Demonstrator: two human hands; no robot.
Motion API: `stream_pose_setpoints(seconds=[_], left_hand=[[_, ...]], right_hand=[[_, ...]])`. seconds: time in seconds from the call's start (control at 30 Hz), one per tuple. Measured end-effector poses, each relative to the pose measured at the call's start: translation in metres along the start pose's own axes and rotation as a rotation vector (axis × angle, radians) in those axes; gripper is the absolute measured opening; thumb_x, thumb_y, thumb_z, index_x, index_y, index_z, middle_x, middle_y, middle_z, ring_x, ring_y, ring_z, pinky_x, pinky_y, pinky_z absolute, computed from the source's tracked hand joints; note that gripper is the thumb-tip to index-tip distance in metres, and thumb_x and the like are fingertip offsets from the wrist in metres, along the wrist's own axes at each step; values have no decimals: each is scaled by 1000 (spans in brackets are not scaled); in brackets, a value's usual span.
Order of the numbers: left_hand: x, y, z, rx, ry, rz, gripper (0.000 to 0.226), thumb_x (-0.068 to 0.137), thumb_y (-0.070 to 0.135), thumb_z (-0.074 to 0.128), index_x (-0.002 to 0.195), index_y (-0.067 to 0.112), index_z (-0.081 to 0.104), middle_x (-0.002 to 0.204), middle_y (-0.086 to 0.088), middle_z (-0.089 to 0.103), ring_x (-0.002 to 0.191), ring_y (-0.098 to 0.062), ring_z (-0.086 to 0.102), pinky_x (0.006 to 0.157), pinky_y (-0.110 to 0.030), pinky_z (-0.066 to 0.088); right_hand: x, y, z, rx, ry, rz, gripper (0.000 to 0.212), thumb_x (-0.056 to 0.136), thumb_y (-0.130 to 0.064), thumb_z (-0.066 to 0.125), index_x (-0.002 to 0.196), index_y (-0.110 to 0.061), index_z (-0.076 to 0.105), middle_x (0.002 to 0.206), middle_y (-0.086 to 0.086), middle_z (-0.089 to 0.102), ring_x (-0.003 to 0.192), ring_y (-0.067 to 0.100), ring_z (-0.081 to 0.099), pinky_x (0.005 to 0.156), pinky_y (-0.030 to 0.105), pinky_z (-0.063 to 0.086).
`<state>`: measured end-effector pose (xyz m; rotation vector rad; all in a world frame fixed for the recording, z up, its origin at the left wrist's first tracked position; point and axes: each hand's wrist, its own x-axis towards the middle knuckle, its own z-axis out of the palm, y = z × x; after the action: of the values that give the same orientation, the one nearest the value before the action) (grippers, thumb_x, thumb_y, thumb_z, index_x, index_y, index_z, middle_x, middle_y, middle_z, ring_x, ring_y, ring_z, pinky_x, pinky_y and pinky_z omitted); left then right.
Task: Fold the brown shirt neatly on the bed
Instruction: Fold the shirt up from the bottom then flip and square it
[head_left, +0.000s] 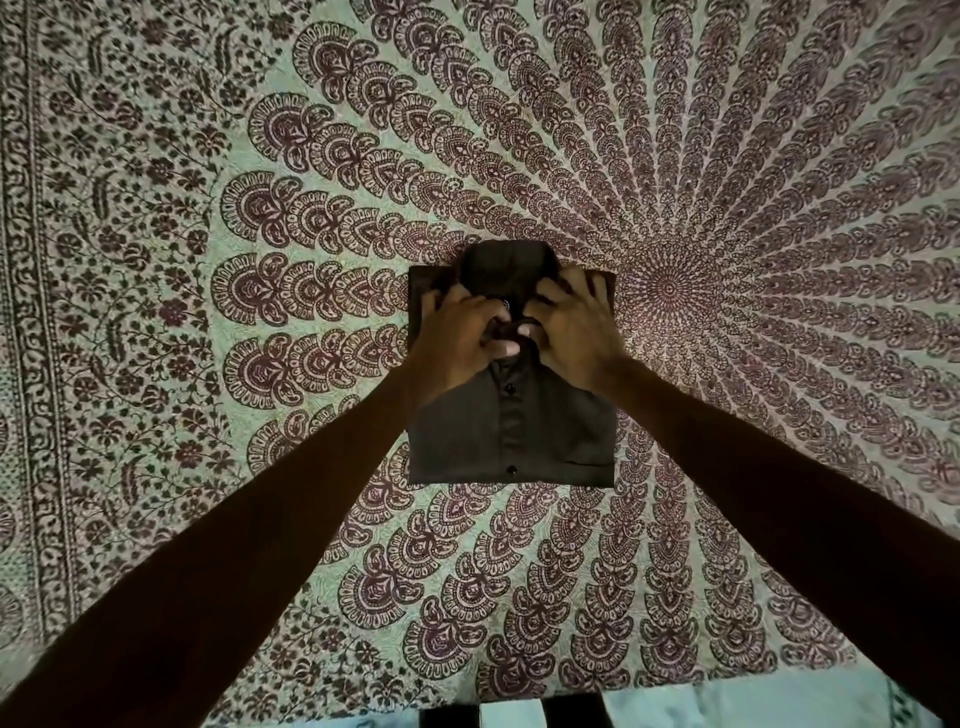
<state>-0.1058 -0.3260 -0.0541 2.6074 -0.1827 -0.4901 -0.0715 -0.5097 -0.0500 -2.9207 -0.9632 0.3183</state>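
Note:
The brown shirt (511, 436) lies folded into a neat rectangle in the middle of the bed, collar at the far end and button placket facing up. My left hand (457, 338) and my right hand (574, 332) meet just below the collar. Each hand pinches the shirt's front fabric around the top button. Their fingers hide that part of the placket. Two lower buttons show below my hands.
The bed is covered by a patterned bedspread (260, 312) with a dark mandala print whose centre lies just right of the shirt. The bed's near edge (571, 699) runs along the bottom, with floor beyond it.

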Motion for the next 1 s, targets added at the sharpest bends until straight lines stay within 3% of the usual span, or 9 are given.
stream_pose_setpoints(seconds=[0.17,0.3,0.43,0.57,0.63,0.73,0.87,0.93,1.0], left_hand=[[4,5,2,122,11,-7,27,83,41,65,106,28,62,110,7,68,118,-22,45,99,-45,23],[8,8,3,191,23,53,23,84,37,64,104,26,60,106,5,68,115,-23,47,101,-47,22],[7,7,3,145,70,57,20,82,31,66,101,26,61,104,7,67,112,-22,49,103,-47,20],[4,12,5,172,104,73,22,80,31,67,99,25,59,98,6,67,110,-23,49,103,-48,19],[-2,16,6,287,161,141,32,79,31,67,108,22,55,107,0,62,113,-27,47,104,-51,23],[-14,20,12,363,275,80,47,79,38,66,119,21,48,127,-6,49,119,-27,44,105,-50,28],[-47,24,25,129,496,-85,31,90,41,61,105,17,50,118,-10,49,107,-26,48,93,-44,39],[-73,30,35,17,513,-128,21,93,32,58,100,13,51,114,-13,51,104,-27,49,89,-45,43],[-99,34,48,-29,417,-148,22,95,32,54,105,12,54,122,-13,51,109,-29,51,91,-46,44]], right_hand=[[-6,-7,3,-1,59,74,32,87,-43,57,106,-18,62,117,7,54,111,33,45,88,46,36],[-29,-20,0,113,166,272,34,88,-41,58,113,-18,52,116,10,50,103,29,46,86,43,40],[-58,-39,17,314,64,311,16,85,-31,59,95,-18,60,94,6,62,89,30,57,73,40,50],[-73,-51,33,369,5,365,22,88,-35,51,101,-20,62,98,6,64,91,30,56,73,42,50],[-73,-54,37,350,-15,396,23,89,-34,53,104,-19,60,101,8,62,93,32,55,74,42,48],[-74,-56,35,327,-51,390,27,90,-36,54,110,-18,58,108,10,58,97,33,53,77,42,44],[-95,-57,22,289,-38,413,47,93,-50,47,131,-22,49,126,12,49,111,32,47,91,45,45],[-110,-58,19,283,-71,447,61,94,-57,40,145,-25,33,147,13,34,133,34,34,108,48,34],[-122,-58,22,291,-107,457,69,95,-62,32,153,-28,14,161,11,6,147,35,9,116,50,16]])
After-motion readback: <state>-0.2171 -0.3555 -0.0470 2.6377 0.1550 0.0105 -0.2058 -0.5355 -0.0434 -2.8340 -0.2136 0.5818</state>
